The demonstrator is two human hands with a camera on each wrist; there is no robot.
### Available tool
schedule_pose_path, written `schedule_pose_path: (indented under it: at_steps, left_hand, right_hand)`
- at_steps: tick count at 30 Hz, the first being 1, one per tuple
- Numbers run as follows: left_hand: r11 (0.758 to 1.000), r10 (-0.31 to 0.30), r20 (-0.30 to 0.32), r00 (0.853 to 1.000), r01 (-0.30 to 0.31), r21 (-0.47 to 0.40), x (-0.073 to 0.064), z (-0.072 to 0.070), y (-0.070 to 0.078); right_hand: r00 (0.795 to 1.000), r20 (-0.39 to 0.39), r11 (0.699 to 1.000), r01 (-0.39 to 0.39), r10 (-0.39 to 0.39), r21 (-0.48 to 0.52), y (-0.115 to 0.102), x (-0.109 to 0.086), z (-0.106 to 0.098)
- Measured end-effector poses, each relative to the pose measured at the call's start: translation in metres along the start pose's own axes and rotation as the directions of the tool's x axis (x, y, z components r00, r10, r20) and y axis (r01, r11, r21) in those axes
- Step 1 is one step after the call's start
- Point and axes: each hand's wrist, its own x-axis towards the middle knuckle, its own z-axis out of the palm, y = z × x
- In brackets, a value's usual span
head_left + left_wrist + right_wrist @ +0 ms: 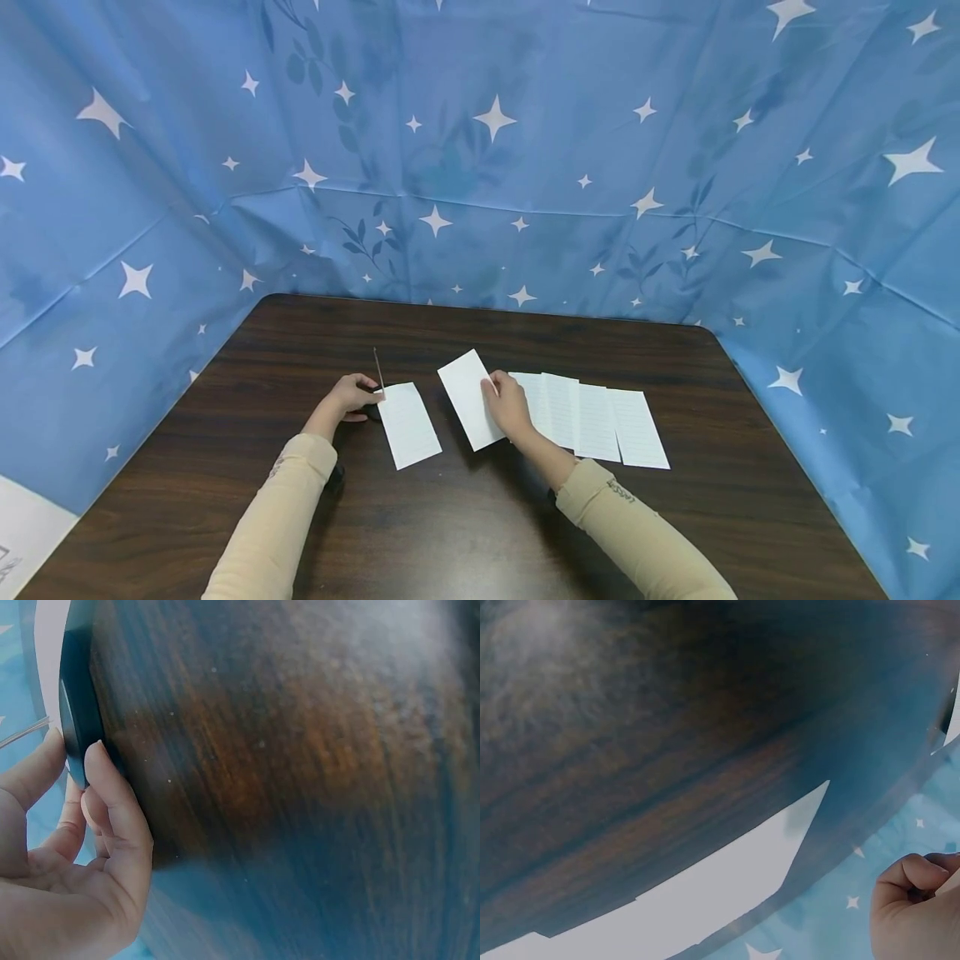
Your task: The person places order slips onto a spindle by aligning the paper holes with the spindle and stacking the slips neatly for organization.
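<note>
My left hand (pixel 349 398) grips the edge of a receipt spike (pixel 379 371), which has a black base (pixel 77 701) and a thin upright metal rod. Thumb and fingers pinch that base in the left wrist view. A white paper sheet (pixel 408 427) lies over the base, its upper left corner beside the rod; whether the rod pierces it I cannot tell. My right hand (pixel 508 407) holds another white sheet (pixel 468 398) by its right edge, tilted and raised off the table. In the right wrist view the right hand (pixel 915 907) has curled fingers.
Several overlapping sheets with faint lines (pixel 637 429) lie in a row on the dark wooden table (pixel 450 533), right of my right hand. A blue curtain with white stars (pixel 480 167) hangs behind the table. Something white (pixel 30 533) shows at the lower left.
</note>
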Motion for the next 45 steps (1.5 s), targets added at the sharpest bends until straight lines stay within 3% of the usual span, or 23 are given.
schedule_pose_path:
  at_steps: [6, 16, 27, 31, 38, 45]
  left_hand:
    - [0.999, -0.012, 0.021, 1.000, 0.013, -0.030, -0.003, 0.001, 0.002]
    - [0.998, 0.028, 0.068, 0.997, -0.024, -0.065, -0.008, -0.004, 0.001]
    - [0.998, 0.058, -0.009, 0.998, -0.058, -0.025, -0.006, -0.002, -0.003]
    - [0.997, 0.077, -0.028, 0.997, -0.076, 0.012, -0.006, 0.000, -0.003]
    - [0.991, 0.082, -0.002, 0.997, -0.082, 0.106, -0.011, 0.000, 0.001]
    - [0.967, 0.112, -0.015, 0.994, -0.105, 0.231, -0.018, -0.006, 0.007]
  right_hand:
    - [1.000, 0.018, 1.000, -0.001, 0.001, 0.003, -0.008, 0.001, 0.000]
    - [0.999, 0.041, 1.000, 0.026, -0.025, -0.006, -0.020, 0.002, 0.007]
    - [0.998, 0.053, 1.000, 0.028, -0.028, 0.000, -0.027, 0.003, 0.009]
    - [0.998, 0.060, 1.000, 0.019, -0.020, 0.009, -0.031, 0.004, 0.008]
    - [0.995, 0.095, 1.000, -0.008, 0.005, 0.023, -0.043, 0.005, 0.007]
    - [0.993, 0.117, 0.997, -0.033, 0.024, 0.071, -0.054, 0.012, 0.008]
